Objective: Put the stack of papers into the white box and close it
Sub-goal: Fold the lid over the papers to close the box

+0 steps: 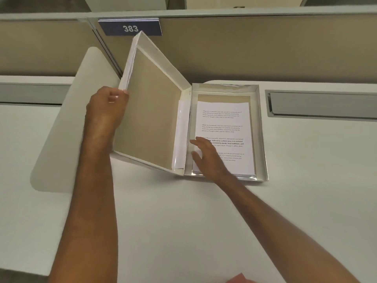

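The white box [262,137] lies open on the desk, its walls shiny inside. A stack of printed papers [223,121] rests flat in its tray. The hinged lid [153,105], tan on the inside with white edges, stands tilted up to the left of the tray. My left hand [106,111] grips the lid's outer left edge. My right hand [206,156] lies with spread fingers on the lower left part of the papers, inside the tray. A few loose white sheets [180,135] stick up along the hinge between lid and tray.
The white desk [183,221] spreads around the box. A tan partition with a blue "383" sign [130,28] stands close behind. A grey cable slot [322,105] sits to the right, another at far left. A pink object [239,279] peeks in at the bottom edge.
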Demonstrator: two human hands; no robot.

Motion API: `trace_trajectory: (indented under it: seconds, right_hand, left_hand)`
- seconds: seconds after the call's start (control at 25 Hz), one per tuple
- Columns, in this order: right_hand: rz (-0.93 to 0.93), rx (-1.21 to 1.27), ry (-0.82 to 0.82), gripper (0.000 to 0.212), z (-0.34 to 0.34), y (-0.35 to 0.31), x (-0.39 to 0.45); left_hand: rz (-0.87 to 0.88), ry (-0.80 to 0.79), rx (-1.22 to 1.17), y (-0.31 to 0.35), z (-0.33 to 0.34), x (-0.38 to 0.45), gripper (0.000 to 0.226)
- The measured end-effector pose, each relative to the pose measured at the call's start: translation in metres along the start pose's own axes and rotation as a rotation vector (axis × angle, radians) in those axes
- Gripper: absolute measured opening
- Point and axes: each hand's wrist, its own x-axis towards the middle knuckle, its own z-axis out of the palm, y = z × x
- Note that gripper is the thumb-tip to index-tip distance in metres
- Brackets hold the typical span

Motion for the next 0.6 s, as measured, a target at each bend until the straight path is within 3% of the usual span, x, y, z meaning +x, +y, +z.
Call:
trace_trajectory:
  seconds: [0.12, 0.24, 0.36, 0.48, 0.6]
  right_hand:
    - [0.133, 0.282, 0.106, 0.034, -0.016, -0.008, 0.0]
    - [0.268, 0.621, 0.167, 0.029, -0.047, -0.023, -0.006]
    - [0.368, 0.957, 0.249, 0.029, -0.091, -0.022, -0.019]
    - [0.439, 1.073, 0.329, 0.033, -0.124, -0.005, -0.03]
    - [0.495, 1.024, 0.354, 0.033, -0.137, 0.021, -0.04]
  left_hand:
    - [-0.008, -0.227, -0.282, 0.023, 0.013, -0.019, 0.028]
    - [-0.027, -0.449, -0.383, 0.022, 0.041, -0.029, 0.031]
    - [-0.086, -0.547, -0.333, 0.003, 0.091, -0.041, 0.038]
    - [-0.193, -0.546, -0.176, -0.033, 0.14, -0.045, 0.056]
    - [-0.332, -0.526, -0.028, -0.07, 0.167, -0.048, 0.079]
